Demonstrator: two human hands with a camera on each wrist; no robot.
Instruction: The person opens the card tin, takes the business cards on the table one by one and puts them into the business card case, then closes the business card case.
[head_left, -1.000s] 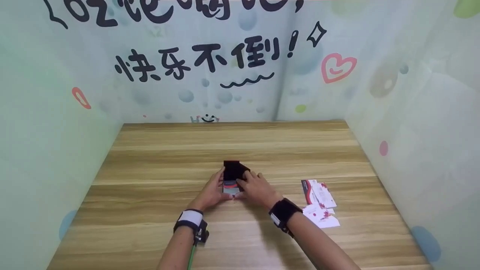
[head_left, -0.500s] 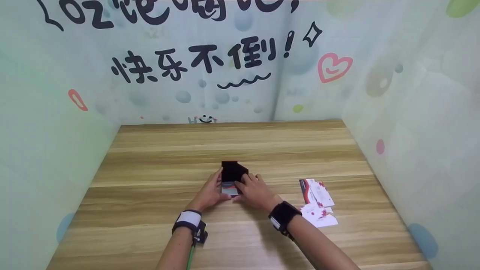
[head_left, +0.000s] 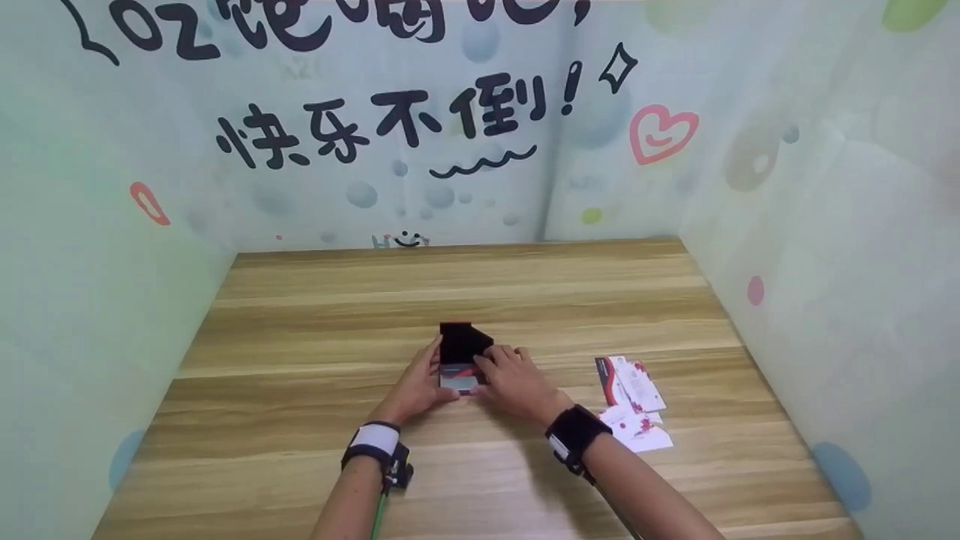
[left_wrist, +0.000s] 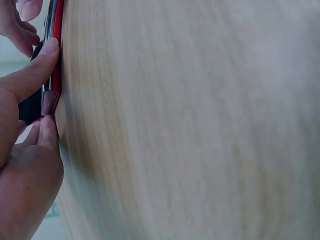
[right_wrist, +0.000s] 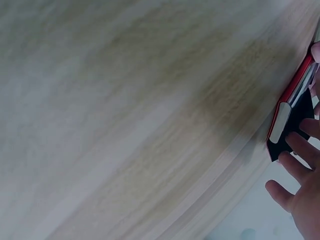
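A business card case [head_left: 460, 391] rests on the table between my hands, its black-lined lid [head_left: 459, 343] raised at the far side. Its outside shows red in both wrist views. Inside lies a grey card [head_left: 456, 381] with a red band. My left hand [head_left: 411, 388] grips the case from the left, thumb on the near edge and fingers along the side and back. My right hand [head_left: 519, 384] holds the right side, thumb at the near edge and index fingertip over the card's right part. Its other fingers spread beside the lid in the right wrist view.
Several white business cards [head_left: 636, 405] with red and dark print lie loosely overlapped to the right of my right hand. They are on the wood-grain table [head_left: 337, 300]. Printed cloth walls [head_left: 465, 202] stand at the back and both sides.
My right hand's index finger has shifted slightly on the card, showing more of its red band. Both hands stay at the case; the head view has turned a little to the right.
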